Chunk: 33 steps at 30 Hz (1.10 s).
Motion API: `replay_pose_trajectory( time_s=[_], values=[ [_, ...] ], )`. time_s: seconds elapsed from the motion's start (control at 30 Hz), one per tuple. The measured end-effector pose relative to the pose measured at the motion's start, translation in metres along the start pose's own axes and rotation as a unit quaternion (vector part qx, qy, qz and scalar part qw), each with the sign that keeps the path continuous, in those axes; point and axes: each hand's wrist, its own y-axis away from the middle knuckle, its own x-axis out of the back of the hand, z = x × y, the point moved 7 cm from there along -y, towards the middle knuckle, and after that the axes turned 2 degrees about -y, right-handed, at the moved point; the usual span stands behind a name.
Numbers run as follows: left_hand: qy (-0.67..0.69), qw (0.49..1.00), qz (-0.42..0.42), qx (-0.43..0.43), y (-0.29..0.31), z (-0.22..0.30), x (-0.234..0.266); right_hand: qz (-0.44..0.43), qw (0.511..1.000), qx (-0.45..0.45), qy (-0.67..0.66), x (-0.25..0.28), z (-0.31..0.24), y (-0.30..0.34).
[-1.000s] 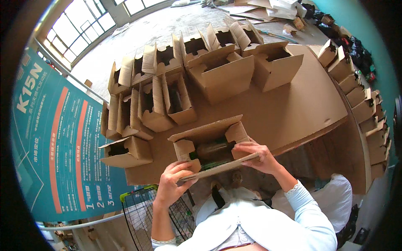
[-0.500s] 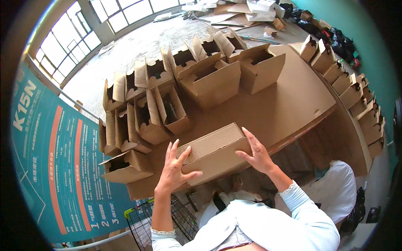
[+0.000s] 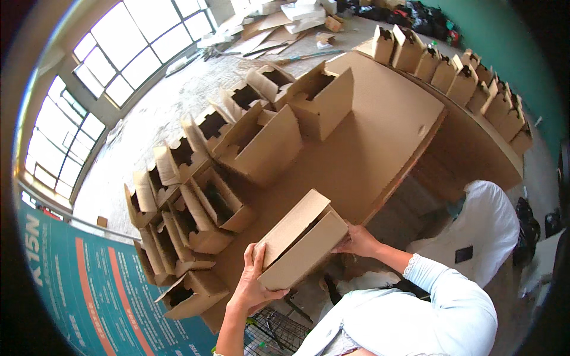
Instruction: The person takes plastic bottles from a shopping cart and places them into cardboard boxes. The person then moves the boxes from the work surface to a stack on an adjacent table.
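A long brown cardboard box is between my hands at the near edge of the table, tilted, with a narrow dark gap between its top panel and its front panel. My left hand grips its left end, fingers over the top and thumb on the lower front. At the other end my right hand is closed on the lower right corner, its fingertips partly hidden by the box. Beyond stand several open cardboard boxes, among them a larger open box and, nearest my left hand, a small open box.
The cardboard-topped table extends to the far right. More open boxes line a second surface there. A white sack lies right of my arm, a black wire basket is below, and a teal banner stands left.
My hands, before spread around the box's ends, have closed on it. The box is now tilted, with a gap opened along its top edge. The view has turned to the right.
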Motion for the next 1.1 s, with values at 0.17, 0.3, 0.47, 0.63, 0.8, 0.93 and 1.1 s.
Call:
replay_pose_trajectory(
  time_s=[0.17, 0.3, 0.47, 0.63, 0.8, 0.93, 1.1],
  values=[
    [-0.002, 1.0, -0.004, -0.028, -0.06, 0.019, -0.014, 0.059, 0.998, 0.01, 0.013, 0.047, 0.03, -0.004],
    [-0.01, 0.998, 0.002, -0.057, -0.134, 0.042, -0.034, 0.086, 0.993, -0.063, -0.051, 0.116, 0.038, -0.016],
    [-0.006, 0.995, 0.045, -0.092, -0.258, 0.093, -0.061, 0.149, 0.988, 0.03, 0.038, 0.241, 0.093, -0.068],
    [0.018, 0.989, 0.132, -0.062, -0.385, 0.135, -0.085, 0.102, 0.989, -0.086, -0.056, 0.353, 0.148, -0.159],
    [0.017, 0.977, 0.209, 0.022, -0.473, 0.184, -0.112, 0.064, 0.99, -0.058, -0.107, 0.441, 0.184, -0.261],
    [-0.024, 0.957, 0.257, 0.131, -0.538, 0.199, -0.138, 0.099, 0.992, -0.003, -0.073, 0.484, 0.195, -0.313],
    [0.016, 0.954, 0.266, 0.137, -0.56, 0.222, -0.144, 0.118, 0.969, 0.031, -0.214, 0.448, 0.22, -0.305]
  ],
)
